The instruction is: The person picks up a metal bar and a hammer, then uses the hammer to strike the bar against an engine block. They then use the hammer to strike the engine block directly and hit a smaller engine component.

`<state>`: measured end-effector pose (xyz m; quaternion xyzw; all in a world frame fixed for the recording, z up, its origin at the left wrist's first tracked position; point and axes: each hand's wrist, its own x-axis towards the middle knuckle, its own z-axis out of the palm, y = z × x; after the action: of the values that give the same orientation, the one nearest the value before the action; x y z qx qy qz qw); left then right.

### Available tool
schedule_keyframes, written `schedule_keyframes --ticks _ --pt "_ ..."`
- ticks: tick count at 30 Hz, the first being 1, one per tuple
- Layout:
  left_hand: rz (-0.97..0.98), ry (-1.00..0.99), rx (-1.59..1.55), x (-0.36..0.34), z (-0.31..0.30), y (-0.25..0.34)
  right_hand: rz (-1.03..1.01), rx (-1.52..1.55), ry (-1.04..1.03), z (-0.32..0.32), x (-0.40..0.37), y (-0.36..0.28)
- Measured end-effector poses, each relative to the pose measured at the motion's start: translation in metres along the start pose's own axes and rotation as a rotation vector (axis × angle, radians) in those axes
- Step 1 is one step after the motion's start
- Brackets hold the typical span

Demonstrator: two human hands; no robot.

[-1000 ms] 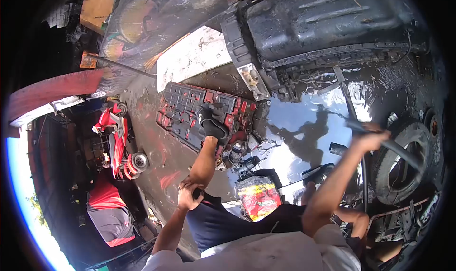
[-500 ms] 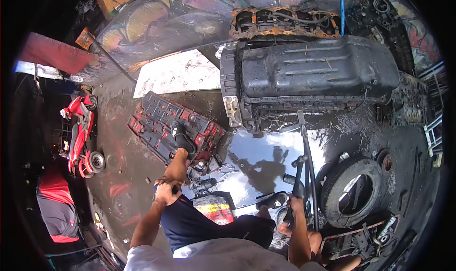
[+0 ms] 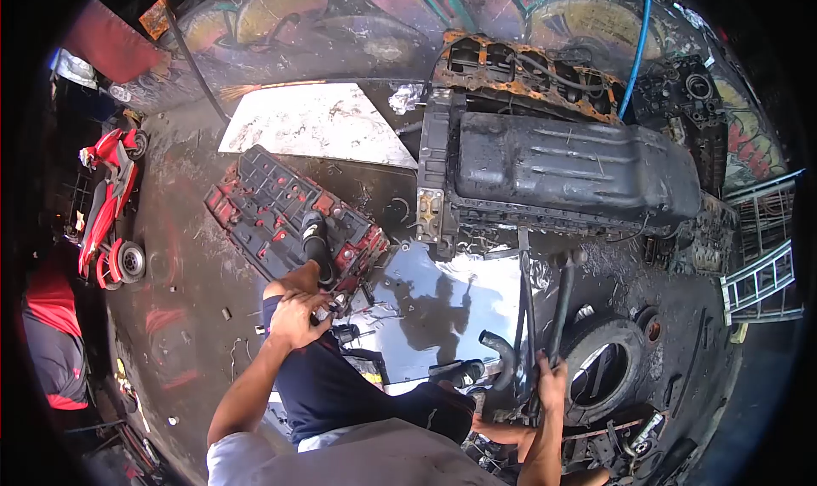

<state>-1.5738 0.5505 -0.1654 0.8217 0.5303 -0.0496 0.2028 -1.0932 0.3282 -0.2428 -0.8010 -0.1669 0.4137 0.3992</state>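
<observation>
My right hand [image 3: 551, 382] is closed around the handle of a long hammer [image 3: 562, 303], whose head points up and away from me. Beside it, a long dark bar [image 3: 525, 299] lies near a curved pipe [image 3: 502, 354]. My left hand [image 3: 296, 317] rests on my bent left knee with its fingers curled round a small dark thing, too hidden to name. My left foot, in a black shoe [image 3: 315, 235], stands on a red and black engine block [image 3: 272, 205]. Behind the bar sits a large engine with a black oil pan [image 3: 570, 167].
A tyre [image 3: 606, 371] lies right of the hammer. Reflective liquid or sheet [image 3: 425, 307] covers ground between my feet. A white board [image 3: 319, 124] lies beyond the block; a red toy-like motorbike [image 3: 111, 205] stands left. Metal frames [image 3: 757, 282] stand at right. A bare leg [image 3: 511, 435] shows below.
My right hand has moved right with the hammer, whose head is now higher and right of the bar. My view has shifted. My left hand stays at the knee.
</observation>
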Motion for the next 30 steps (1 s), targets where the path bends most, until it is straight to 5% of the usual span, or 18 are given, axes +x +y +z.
schedule_keyframes --ticks 6,10,11,12,14,15,16,20,24,30 --pt "0.17 0.188 -0.194 0.034 -0.028 -0.056 -0.217 0.086 -0.215 0.103 0.161 -0.161" --pt "0.074 0.422 -0.147 0.086 -0.073 -0.156 -0.21 -0.801 -0.165 0.125 0.221 -0.227" --pt "0.004 0.473 -0.178 0.103 -0.086 -0.19 -0.501 -1.232 0.031 0.121 0.24 -0.229" --pt "-0.068 0.528 -0.206 0.123 -0.102 -0.229 -0.353 -1.302 0.037 0.13 0.23 -0.26" --pt "-0.086 0.572 -0.331 0.178 -0.143 -0.315 -0.275 -1.401 -0.059 0.135 0.229 -0.304" --pt "-0.118 0.538 -0.273 0.21 -0.184 -0.335 -0.36 -1.412 -0.052 0.115 0.263 -0.287" --pt "-0.055 0.604 -0.138 0.253 -0.213 -0.373 -0.199 -1.364 -0.118 0.141 0.243 -0.324" --pt "-0.014 0.6 0.122 0.457 -0.354 -0.457 -0.128 -1.537 -0.17 0.192 0.254 -0.351" --pt "0.018 0.519 0.044 0.572 -0.41 -0.455 -0.053 -1.508 -0.176 0.198 0.28 -0.357" --pt "0.243 0.028 0.344 0.573 -0.418 -0.381 0.219 -1.499 -0.122 0.21 0.283 -0.358"
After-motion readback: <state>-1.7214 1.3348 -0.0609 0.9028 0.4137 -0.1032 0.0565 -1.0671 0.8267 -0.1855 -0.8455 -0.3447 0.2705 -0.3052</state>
